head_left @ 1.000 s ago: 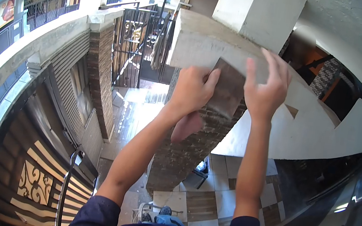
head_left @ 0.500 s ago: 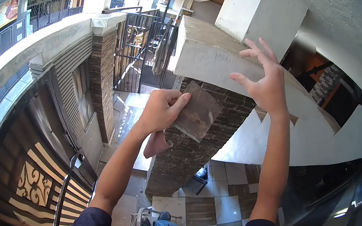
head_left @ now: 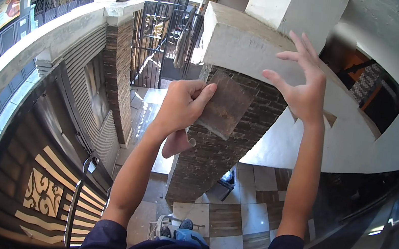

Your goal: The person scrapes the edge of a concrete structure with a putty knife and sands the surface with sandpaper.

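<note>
My left hand (head_left: 184, 104) is closed, thumb pressed over the edge of a worn brown sheet of sandpaper (head_left: 227, 107). The flat part of the sheet faces me in front of the stone-clad pillar (head_left: 204, 163). Below the fist, a pinkish-brown curled end (head_left: 177, 144) sticks out. My right hand (head_left: 303, 80) is raised and holds nothing, its fingers spread and thumb apart. It overlaps the white plastered ledge (head_left: 243, 49) on top of the pillar.
A square white column (head_left: 272, 5) rises from the ledge. At lower left stands a dark metal gate (head_left: 47, 190) with cream ornament. My feet (head_left: 185, 224) rest on a metal-framed stand above the checkered tile floor (head_left: 226, 225). A barred gate (head_left: 152, 41) stands beyond.
The view has shifted slightly, so the ledge and pillar sit a little further right. The sandpaper is a bit higher and turned slightly; my right hand stays spread.
</note>
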{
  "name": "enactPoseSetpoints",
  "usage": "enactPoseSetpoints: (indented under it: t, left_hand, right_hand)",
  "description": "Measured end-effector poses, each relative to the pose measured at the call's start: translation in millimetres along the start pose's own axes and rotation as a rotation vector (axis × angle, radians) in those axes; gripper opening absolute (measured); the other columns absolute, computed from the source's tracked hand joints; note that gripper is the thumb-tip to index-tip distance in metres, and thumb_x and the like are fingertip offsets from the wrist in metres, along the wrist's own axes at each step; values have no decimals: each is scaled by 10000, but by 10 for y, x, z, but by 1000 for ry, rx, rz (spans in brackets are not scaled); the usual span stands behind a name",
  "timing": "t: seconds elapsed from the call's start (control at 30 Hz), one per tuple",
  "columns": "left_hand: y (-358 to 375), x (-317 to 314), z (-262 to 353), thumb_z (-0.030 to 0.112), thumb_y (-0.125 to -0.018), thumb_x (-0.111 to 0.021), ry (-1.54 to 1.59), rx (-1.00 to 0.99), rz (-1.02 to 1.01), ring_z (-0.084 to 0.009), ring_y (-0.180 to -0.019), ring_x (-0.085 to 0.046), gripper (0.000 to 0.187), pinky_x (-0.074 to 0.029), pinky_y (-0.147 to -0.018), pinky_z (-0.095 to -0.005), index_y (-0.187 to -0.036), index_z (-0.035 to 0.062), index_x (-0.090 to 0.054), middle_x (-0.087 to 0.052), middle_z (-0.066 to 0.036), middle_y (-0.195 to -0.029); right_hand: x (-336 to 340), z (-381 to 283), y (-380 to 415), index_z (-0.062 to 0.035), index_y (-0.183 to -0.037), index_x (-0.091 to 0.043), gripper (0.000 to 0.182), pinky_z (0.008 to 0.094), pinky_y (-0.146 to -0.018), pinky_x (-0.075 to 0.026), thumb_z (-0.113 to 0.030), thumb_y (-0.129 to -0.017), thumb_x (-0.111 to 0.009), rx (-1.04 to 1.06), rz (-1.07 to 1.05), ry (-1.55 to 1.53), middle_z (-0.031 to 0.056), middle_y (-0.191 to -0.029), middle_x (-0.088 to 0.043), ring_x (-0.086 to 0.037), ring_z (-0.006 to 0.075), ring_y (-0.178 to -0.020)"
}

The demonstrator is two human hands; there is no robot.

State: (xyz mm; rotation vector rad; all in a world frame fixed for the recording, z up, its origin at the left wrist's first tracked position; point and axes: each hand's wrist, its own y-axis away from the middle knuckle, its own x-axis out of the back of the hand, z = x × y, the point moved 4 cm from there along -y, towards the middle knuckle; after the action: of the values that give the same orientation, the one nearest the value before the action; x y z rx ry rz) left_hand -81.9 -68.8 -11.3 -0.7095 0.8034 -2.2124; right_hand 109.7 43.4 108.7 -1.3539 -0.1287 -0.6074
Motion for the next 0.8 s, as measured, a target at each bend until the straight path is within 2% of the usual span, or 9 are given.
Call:
enactPoseSetpoints:
  t: [0.07,0.13,0.2,0.23,0.27,0.33,0.43,0.5,0.8]
  left_hand:
    - [-50,-67,63,246,-952,-626,-14,-29,-10,-173,-456,-341,403,-328,-470,-370,-691,-59,-587,-424,-130,-495]
    - [-134,-160,225,239,-945,-625,26,-100,-14,-232,-436,-369,394,-349,-477,-383,-695,-63,-594,-460,-166,-504]
    - [-236,-278,353,230,-938,-628,31,-106,-27,-285,-432,-416,383,-376,-486,-397,-694,-63,-599,-494,-194,-518]
    - [-293,-333,399,228,-935,-629,35,-125,-30,-304,-433,-436,381,-385,-489,-403,-691,-63,-601,-497,-205,-520]
    - [-351,-378,432,225,-932,-631,35,-141,-33,-322,-435,-455,378,-394,-493,-408,-689,-64,-602,-500,-215,-521]
    - [-462,-417,446,217,-926,-631,23,-149,-18,-354,-452,-508,374,-409,-502,-419,-683,-66,-606,-523,-233,-534]
    - [-566,-360,478,222,-923,-633,9,-136,50,-370,-474,-549,374,-420,-510,-426,-687,-69,-613,-546,-237,-549]
    - [-623,-313,436,282,-942,-632,-85,-71,9,-155,-493,-530,362,-438,-516,-347,-806,-48,-691,-572,-145,-554]
    - [-890,-359,669,240,-911,-647,-268,-172,-145,-278,-507,-616,351,-491,-562,-403,-781,-83,-691,-612,-206,-582]
  right_hand:
    - [-3,-128,232,-35,-1070,-681,444,428,-1051,-426,-270,-737,-858,-100,44,-62,172,-1331,-610,-477,347,-1345]
    - [-231,-165,637,0,-1156,-613,512,384,-1002,-460,-272,-785,-838,-811,207,-397,203,-1301,-621,-521,328,-1308]
    - [-457,-257,930,41,-1267,-485,647,339,-934,-494,-277,-817,-823,-858,374,-499,254,-1264,-621,-578,308,-1226]
    - [-570,-254,941,50,-1331,-381,733,319,-873,-520,-267,-832,-814,-734,467,-475,265,-1222,-629,-625,279,-1113]
    - [-619,-228,990,50,-1331,-381,733,319,-873,-520,-267,-832,-814,-737,468,-476,265,-1222,-629,-625,279,-1113]
    - [-637,-334,892,61,-1328,-374,735,314,-914,-504,-252,-832,-817,-1082,605,-941,266,-1191,-631,-634,254,-1069]
    - [-717,-199,733,62,-1258,-518,547,327,-919,-488,-239,-878,-772,-1088,526,-1032,162,-1155,-658,-625,191,-1038]
    - [-781,-183,650,48,-1147,-649,364,319,-885,-487,-228,-921,-722,-1122,432,-1170,87,-1134,-668,-612,145,-993]
    - [-1099,-221,700,48,-1189,-604,351,313,-852,-540,-200,-952,-679,-1162,780,-1428,116,-1129,-664,-656,179,-995]
